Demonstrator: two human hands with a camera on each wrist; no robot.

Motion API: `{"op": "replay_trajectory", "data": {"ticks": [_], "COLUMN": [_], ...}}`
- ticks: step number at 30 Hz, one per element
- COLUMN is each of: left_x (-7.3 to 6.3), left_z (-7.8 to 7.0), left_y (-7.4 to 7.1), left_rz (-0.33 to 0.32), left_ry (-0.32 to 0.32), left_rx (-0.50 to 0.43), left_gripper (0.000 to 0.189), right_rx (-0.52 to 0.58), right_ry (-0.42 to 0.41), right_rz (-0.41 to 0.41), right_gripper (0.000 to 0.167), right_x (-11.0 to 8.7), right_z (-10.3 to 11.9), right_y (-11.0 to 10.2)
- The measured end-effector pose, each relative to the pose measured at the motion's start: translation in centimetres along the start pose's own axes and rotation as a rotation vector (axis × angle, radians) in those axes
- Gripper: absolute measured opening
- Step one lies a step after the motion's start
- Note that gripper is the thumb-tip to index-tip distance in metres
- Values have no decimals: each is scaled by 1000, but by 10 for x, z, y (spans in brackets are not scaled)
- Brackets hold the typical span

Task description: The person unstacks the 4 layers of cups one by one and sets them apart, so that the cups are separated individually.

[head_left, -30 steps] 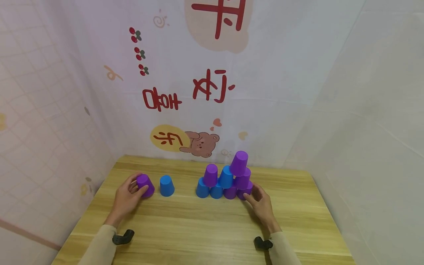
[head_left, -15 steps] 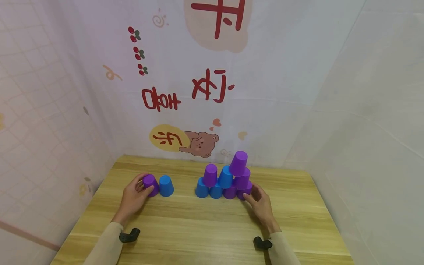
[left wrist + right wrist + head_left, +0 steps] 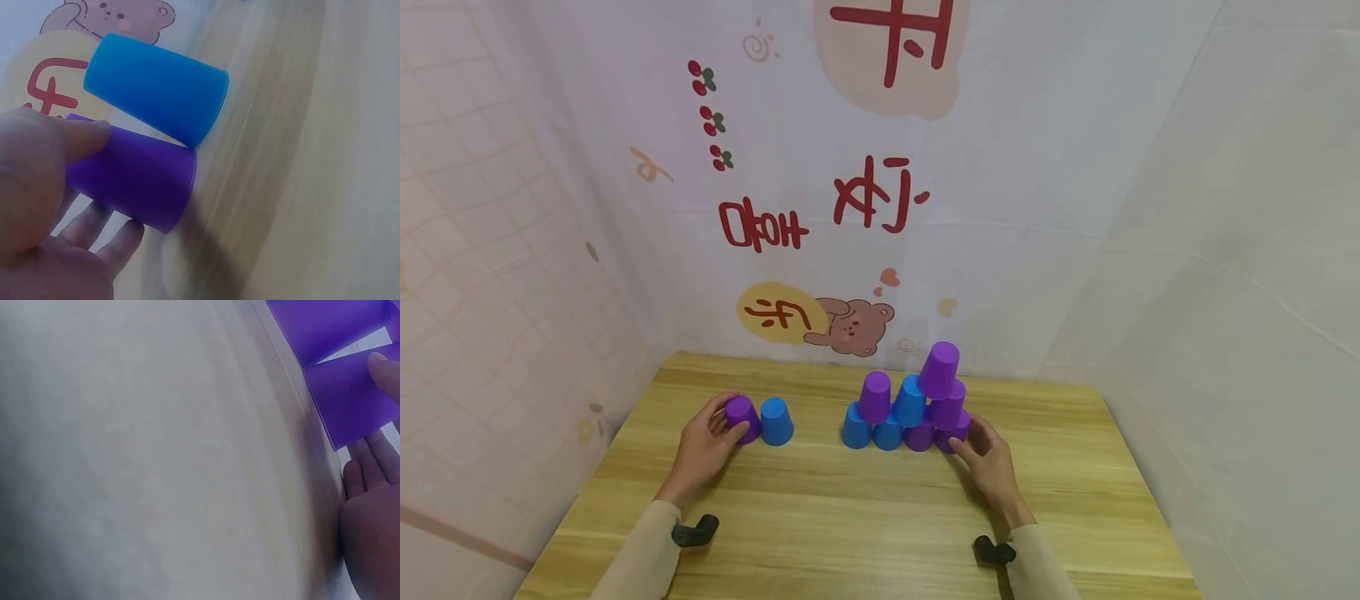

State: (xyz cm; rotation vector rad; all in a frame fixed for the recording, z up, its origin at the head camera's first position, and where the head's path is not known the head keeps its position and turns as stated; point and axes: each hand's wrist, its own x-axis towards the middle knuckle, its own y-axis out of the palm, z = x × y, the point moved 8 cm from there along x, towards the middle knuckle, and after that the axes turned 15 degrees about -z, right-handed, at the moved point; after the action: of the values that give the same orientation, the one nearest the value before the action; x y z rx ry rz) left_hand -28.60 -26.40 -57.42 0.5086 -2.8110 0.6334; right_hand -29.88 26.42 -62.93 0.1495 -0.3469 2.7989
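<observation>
My left hand (image 3: 702, 448) holds an upside-down purple cup (image 3: 741, 417) between thumb and fingers on the table's left side. Right of it stands an upside-down blue cup (image 3: 777, 423); in the left wrist view the rims of this blue cup (image 3: 156, 87) and the purple cup (image 3: 137, 178) meet. With thumb in front and fingers behind, my right hand (image 3: 992, 471) grips the rightmost bottom purple cup (image 3: 951, 437) of a stack. Above that row sit a purple cup (image 3: 875, 398), a blue cup (image 3: 911, 402) and another purple cup (image 3: 947, 407). One purple cup (image 3: 939, 370) tops the right side.
The wooden table (image 3: 850, 525) reaches back to a printed cloth backdrop (image 3: 1022, 208). A gap lies between the blue cup on the left and the stack's leftmost bottom blue cup (image 3: 856, 427). Black wrist mounts (image 3: 695, 532) sit at both cuffs.
My left hand has slid its purple cup rightward, up against the blue cup. The right hand and the stack stay where they were.
</observation>
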Motion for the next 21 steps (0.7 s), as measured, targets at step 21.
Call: {"op": "replay_trajectory", "data": {"ticks": [21], "left_x": [-1], "left_z": [8], "left_y": [6], "left_rz": [100], "left_ry": [-74], "left_rx": [50], "left_gripper": [95], "right_rx": [-17], "right_ry": [-6], "right_rz": [-12], "right_gripper": [55], "right_x": [0], "right_z": [0], "right_y": [-1]}}
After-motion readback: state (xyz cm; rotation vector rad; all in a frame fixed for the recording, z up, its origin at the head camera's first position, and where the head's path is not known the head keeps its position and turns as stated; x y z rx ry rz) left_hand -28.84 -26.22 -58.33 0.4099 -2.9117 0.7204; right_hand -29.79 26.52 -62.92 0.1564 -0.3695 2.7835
